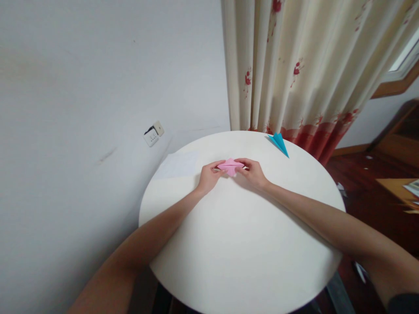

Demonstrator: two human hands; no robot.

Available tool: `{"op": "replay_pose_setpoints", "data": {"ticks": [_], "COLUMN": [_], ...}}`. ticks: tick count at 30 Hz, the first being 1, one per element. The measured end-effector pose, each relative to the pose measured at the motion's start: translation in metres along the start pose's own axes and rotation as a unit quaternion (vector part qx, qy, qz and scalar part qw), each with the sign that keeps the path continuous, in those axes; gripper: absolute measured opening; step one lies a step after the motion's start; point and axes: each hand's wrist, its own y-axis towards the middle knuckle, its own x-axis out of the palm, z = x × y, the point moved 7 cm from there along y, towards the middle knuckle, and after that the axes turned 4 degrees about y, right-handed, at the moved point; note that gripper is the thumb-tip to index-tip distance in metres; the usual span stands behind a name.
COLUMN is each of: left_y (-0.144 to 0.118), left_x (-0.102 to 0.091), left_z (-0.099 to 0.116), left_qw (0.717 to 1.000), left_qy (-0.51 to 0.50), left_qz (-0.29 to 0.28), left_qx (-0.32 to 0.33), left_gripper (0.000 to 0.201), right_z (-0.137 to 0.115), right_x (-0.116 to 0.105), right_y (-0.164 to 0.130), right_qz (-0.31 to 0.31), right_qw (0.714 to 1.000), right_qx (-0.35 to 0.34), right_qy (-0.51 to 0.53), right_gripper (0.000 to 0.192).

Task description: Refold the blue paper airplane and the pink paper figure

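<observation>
A small piece of folded pink paper [231, 168] is held between both hands over the far half of the white round table [242, 244]. It has pointed ends to left and right and a dark crease or slit across its middle. My left hand [209, 176] pinches its left end between thumb and fingers. At the right end, my right hand [252, 172] grips it the same way, thumb in front and fingers behind. The fingertips cover both ends of the paper.
A blue paper plane [279, 144] lies near the table's far right edge. White sheets [178, 165] rest at the far left, by the wall with a socket [151, 137]. Behind the table hangs a flowered curtain [294, 65]. A wooden surface [397, 189] with papers stands at right.
</observation>
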Motion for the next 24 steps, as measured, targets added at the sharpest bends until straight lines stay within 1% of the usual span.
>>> {"op": "replay_pose_setpoints", "data": {"ticks": [2,5,7,9,10,12,15,17,20,24], "left_y": [0.001,0.001,0.0,-0.002,-0.003,-0.005,-0.011,-0.013,-0.013,-0.011], "left_x": [-0.002,-0.003,-0.004,-0.003,-0.001,0.006,0.019,0.024,0.021,0.015], "left_z": [0.001,0.007,0.011,0.015,0.016,0.015,0.01,0.007,0.005,0.004], "left_qw": [1.0,0.996,0.993,0.992,0.992,0.994,0.99,0.986,0.99,0.993], "left_qy": [0.027,0.074,0.096,0.101,0.096,0.073,0.015,-0.006,-0.01,-0.052], "left_qz": [0.011,0.016,0.017,0.007,-0.007,-0.059,-0.143,-0.163,-0.135,-0.084], "left_qx": [0.01,0.048,0.07,0.08,0.079,0.06,-0.001,-0.027,-0.048,-0.071], "left_gripper": [0.042,0.028,0.026,0.028,0.031,0.036,0.044,0.047,0.047,0.043], "right_z": [-0.003,-0.006,-0.008,-0.008,-0.007,-0.004,0.001,0.0,-0.004,-0.002], "right_x": [0.001,0.001,-0.001,-0.003,-0.003,-0.001,0.004,0.006,0.012,0.026], "right_y": [0.0,-0.001,-0.001,-0.001,-0.002,-0.002,-0.003,-0.004,-0.006,-0.012], "right_qz": [-0.002,0.002,0.011,0.018,0.017,0.003,-0.017,-0.019,-0.042,-0.122], "right_qw": [1.0,0.999,0.999,0.999,0.999,1.0,0.999,0.999,0.998,0.988], "right_qx": [0.001,0.008,0.01,0.012,0.014,0.021,0.037,0.04,0.047,0.098], "right_qy": [-0.018,-0.034,-0.041,-0.039,-0.032,-0.009,0.021,0.026,0.026,0.015], "right_gripper": [0.025,0.021,0.02,0.022,0.023,0.024,0.025,0.026,0.032,0.044]}}
